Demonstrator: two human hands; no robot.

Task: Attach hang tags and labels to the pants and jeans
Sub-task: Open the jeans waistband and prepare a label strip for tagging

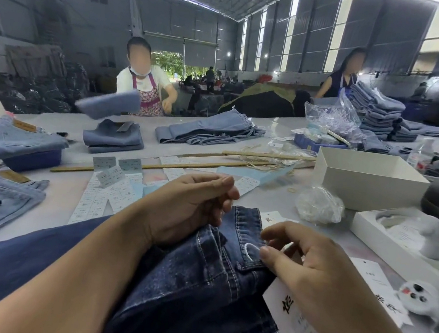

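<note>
Threading a white loop through the dark jeans (201, 278) at the near edge of the counter (58, 190).

The right hand (317, 279) is pinching the thin white fastener loop (251, 251) against the waistband, seemingly to tie on the hang tag (297, 321) lying just under that wrist. The left hand (192, 207) is resting on the bunched denim, fingers curled, likely steadying the cloth; whether it is gripping anything cannot be told. Spare labels (107, 192) are lying within reach, ready for later pairs.
</note>
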